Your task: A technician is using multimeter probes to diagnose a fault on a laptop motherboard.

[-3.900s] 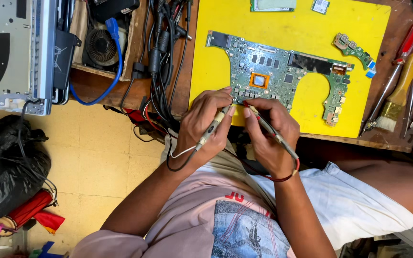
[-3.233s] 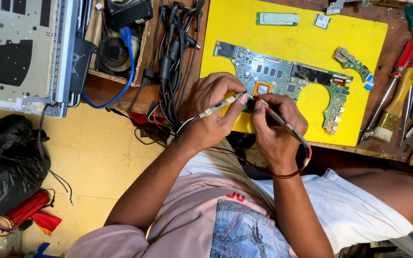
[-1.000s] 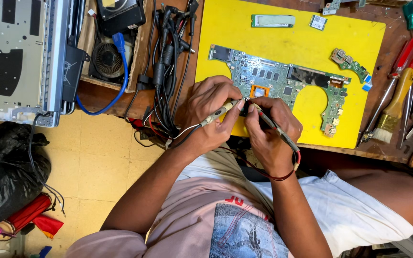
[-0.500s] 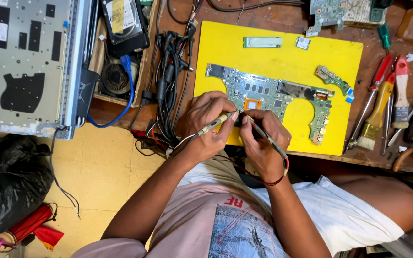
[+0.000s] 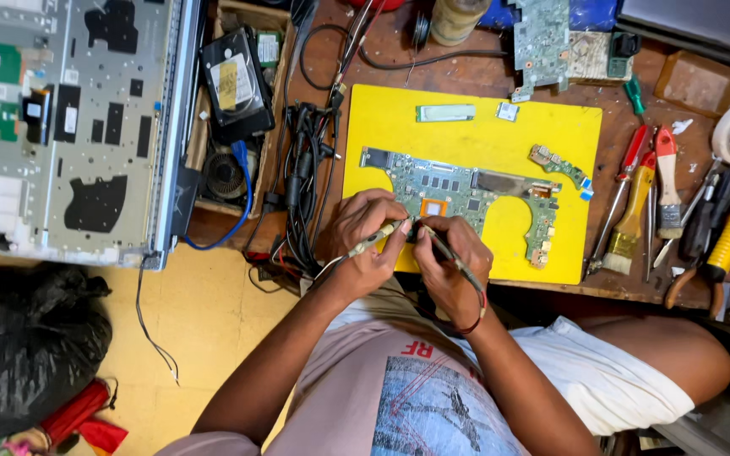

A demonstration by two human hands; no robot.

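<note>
A green laptop circuit board [image 5: 500, 192] lies on a yellow mat [image 5: 475, 135] on the wooden bench. My left hand [image 5: 356, 241] pinches a thin yellowish probe [image 5: 373, 240] whose white lead runs off toward my body. My right hand [image 5: 452, 262] holds a dark probe [image 5: 458, 262] like a pen. Both tips meet at the board's near edge, just below an orange-framed chip [image 5: 433, 208]. A small green board [image 5: 558, 164] lies on the mat's right part.
A bundle of black cables [image 5: 302, 181] hangs left of the mat. An opened grey laptop chassis [image 5: 69, 127] lies far left, with a hard drive [image 5: 235, 80] and fan beside it. Screwdrivers, a brush [image 5: 627, 228] and pliers lie right. A black bag [image 5: 23, 346] sits on the floor.
The view has pulled back and shifted, so more of the bench top shows. Both hands stay with their probes at the board's near edge, barely moved.
</note>
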